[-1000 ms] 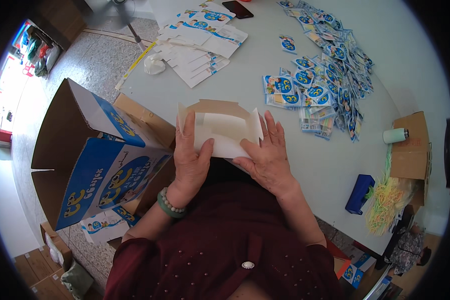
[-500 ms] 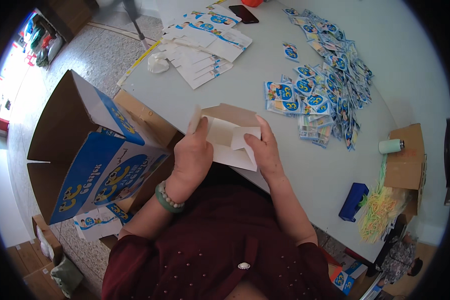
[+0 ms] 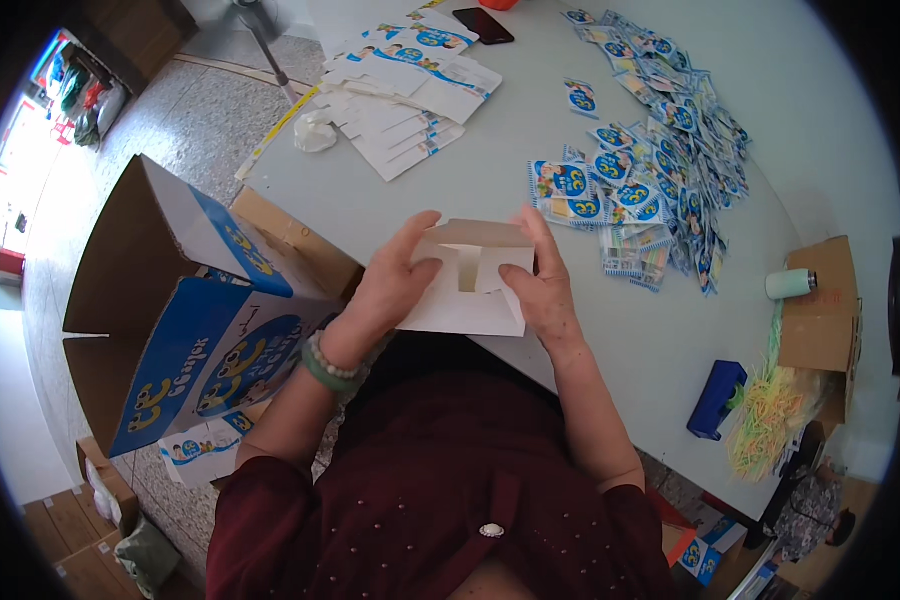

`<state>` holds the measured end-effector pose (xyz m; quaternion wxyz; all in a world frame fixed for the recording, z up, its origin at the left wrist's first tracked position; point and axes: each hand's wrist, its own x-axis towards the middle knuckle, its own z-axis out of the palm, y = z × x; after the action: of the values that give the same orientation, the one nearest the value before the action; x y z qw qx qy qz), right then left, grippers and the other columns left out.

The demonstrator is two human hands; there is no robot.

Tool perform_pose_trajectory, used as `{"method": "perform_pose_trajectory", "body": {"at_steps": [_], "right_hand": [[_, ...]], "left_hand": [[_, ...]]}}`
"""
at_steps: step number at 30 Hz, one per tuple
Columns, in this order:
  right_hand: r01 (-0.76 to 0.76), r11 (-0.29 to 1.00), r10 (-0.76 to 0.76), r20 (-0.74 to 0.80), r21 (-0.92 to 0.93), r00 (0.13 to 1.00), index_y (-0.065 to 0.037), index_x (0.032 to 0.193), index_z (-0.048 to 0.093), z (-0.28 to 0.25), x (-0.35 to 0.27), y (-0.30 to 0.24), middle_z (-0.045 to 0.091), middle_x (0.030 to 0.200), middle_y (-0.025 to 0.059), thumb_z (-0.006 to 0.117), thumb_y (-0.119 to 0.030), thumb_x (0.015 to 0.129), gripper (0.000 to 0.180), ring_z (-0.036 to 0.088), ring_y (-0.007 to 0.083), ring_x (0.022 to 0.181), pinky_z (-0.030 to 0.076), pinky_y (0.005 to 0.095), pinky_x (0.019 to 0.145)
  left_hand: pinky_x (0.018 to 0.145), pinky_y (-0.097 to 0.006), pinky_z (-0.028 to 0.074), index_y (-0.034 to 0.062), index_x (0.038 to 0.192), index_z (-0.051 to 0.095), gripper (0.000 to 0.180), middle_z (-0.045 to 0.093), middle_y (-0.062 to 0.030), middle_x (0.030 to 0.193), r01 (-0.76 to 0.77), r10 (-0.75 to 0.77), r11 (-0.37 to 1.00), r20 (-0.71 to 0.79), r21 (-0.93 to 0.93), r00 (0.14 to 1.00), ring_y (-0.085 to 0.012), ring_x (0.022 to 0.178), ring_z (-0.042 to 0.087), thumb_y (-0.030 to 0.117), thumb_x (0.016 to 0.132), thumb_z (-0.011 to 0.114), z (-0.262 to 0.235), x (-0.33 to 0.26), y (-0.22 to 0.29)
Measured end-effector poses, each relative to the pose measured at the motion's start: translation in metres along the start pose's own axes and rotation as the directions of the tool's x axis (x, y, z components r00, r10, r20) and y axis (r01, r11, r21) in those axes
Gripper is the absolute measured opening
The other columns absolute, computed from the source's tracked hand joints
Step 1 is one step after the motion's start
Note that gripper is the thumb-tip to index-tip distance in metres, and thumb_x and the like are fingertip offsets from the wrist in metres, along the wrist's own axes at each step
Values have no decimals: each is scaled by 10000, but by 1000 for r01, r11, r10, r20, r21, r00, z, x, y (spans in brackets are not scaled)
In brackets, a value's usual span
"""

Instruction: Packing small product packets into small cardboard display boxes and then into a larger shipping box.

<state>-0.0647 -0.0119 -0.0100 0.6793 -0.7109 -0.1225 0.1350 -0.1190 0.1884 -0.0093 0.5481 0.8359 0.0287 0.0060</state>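
A small white cardboard box (image 3: 458, 316) is between my hands at the table's near edge, its top partly open. My left hand (image 3: 395, 280) grips its left side, the thumb on the left side flap. My right hand (image 3: 545, 290) holds the right side, thumb pressing the right side flap inward. Both side flaps lie folded in, with a narrow gap between them showing the inside. The far flap (image 3: 480, 233) stands up behind them. Beyond my right hand lies a heap of small blue-and-white sachets (image 3: 660, 170).
Flat white-and-blue cartons (image 3: 410, 90) are stacked at the far left of the table (image 3: 370, 205), near a phone (image 3: 483, 26). A big open printed carton (image 3: 215, 340) stands at left. To the right are a blue tape dispenser (image 3: 716, 400), thin coloured strips (image 3: 760, 430) and a pale green bottle (image 3: 790, 285).
My left thumb has come down onto the left flap, which has folded inward. The box has turned to face me more squarely, and the right flap stays folded in.
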Motion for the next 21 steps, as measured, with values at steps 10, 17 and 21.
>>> {"method": "perform_pose_trajectory", "body": {"at_steps": [10,17,21], "right_hand": [[552,471,-275,480,-688,833,-116,1142,659,-25,-10,-36,549,1285,103,662,-163,772,373,480,327,1194,283,456,1069],[309,500,-193,243,-809,950,-120,1392,414,5,-5,-26,540,1266,116,631,-239,794,647,435,319,1210,229,453,1095],[375,319,-42,382,-870,923,-99,1416,373,-2,-5,-39,476,1353,141,626,-249,808,674,378,316,1288,204,438,1114]], "left_hand": [[1014,-279,359,97,1410,411,475,491,-95,1278,185,-57,618,191,-764,980,-161,1213,425,139,946,503,-14,3,-19],[944,-311,427,40,1215,544,393,587,-99,1186,31,-31,967,4,-253,1000,-202,1091,545,235,885,632,4,10,-21],[899,-305,439,24,1182,553,395,592,-119,1118,108,-120,982,-75,-154,990,-213,1011,559,280,889,623,3,5,-22]]}}
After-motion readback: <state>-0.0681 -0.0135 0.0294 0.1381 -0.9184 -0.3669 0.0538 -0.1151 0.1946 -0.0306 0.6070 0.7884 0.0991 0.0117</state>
